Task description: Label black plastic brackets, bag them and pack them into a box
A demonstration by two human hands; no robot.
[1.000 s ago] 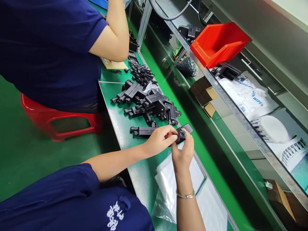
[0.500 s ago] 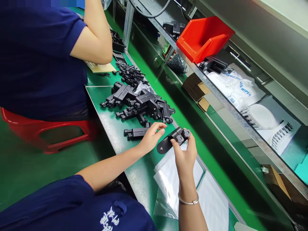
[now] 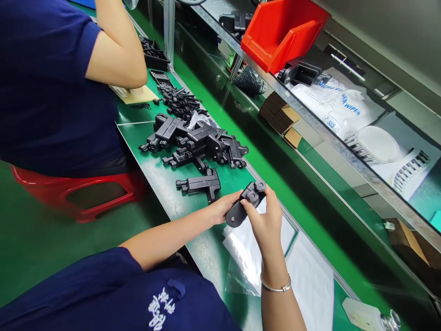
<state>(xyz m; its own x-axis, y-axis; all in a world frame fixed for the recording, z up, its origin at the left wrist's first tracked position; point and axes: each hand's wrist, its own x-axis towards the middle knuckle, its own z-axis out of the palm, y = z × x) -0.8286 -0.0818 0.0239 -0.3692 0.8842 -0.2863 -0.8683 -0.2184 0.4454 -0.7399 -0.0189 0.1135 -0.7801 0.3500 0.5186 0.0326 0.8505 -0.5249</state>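
Note:
Both of my hands hold one black plastic bracket (image 3: 245,204) just above the green bench (image 3: 165,193). My right hand (image 3: 265,220) is closed round its upper end, thumb and fingers pinching it. My left hand (image 3: 222,208) cups the rounded lower end from the left. Just beyond my left hand a single black part marked with white lettering (image 3: 201,185) lies on the bench. Further back sits a pile of similar black parts (image 3: 198,142).
Clear plastic bags (image 3: 262,257) lie under my hands. A co-worker in a dark blue shirt (image 3: 51,82) sits on a red stool (image 3: 76,193) at the left. A red bin (image 3: 279,30) stands on the metal shelf. Small black screws (image 3: 179,103) lie further along.
My left hand, apart from the bracket half a second ago, has closed in on its lower end. The bracket has turned in my hands and come slightly nearer. The view shifted left.

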